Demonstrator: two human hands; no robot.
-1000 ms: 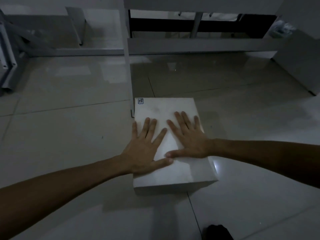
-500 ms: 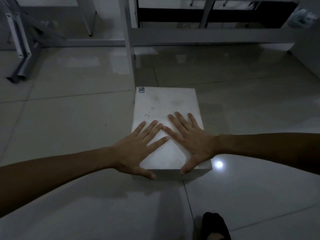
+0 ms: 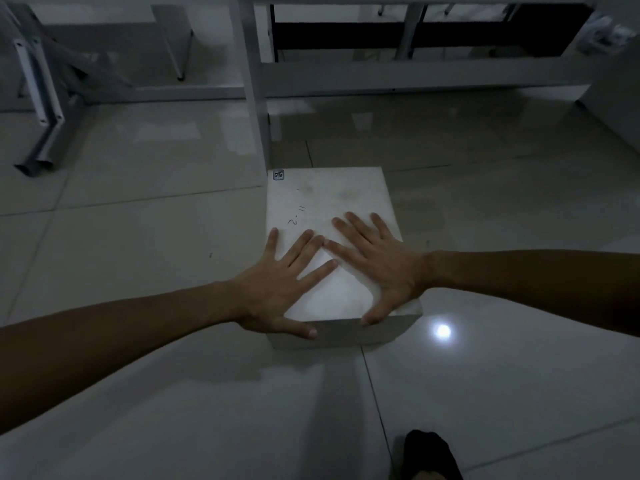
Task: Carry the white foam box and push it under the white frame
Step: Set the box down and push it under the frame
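The white foam box (image 3: 332, 199) lies flat on the tiled floor, with "2-11" written on its lid and a small sticker at its far left corner. That corner sits right beside the upright leg of the white frame (image 3: 254, 81), whose low crossbar runs to the right behind the box. My left hand (image 3: 277, 289) rests flat on the lid with fingers spread, its thumb hooked over the near edge. My right hand (image 3: 377, 265) is pressed flat beside it, thumb also over the near edge.
A grey folded metal stand (image 3: 41, 109) leans at the far left. More white frame legs stand at the back. A white panel (image 3: 620, 109) closes the right side. A dark-socked foot (image 3: 429, 455) shows at the bottom. A light spot reflects on the glossy tiles right of the box.
Both hands have slid back toward the box's near edge, thumbs now over it, uncovering the writing. The box lies a little farther forward, alongside the frame's leg.
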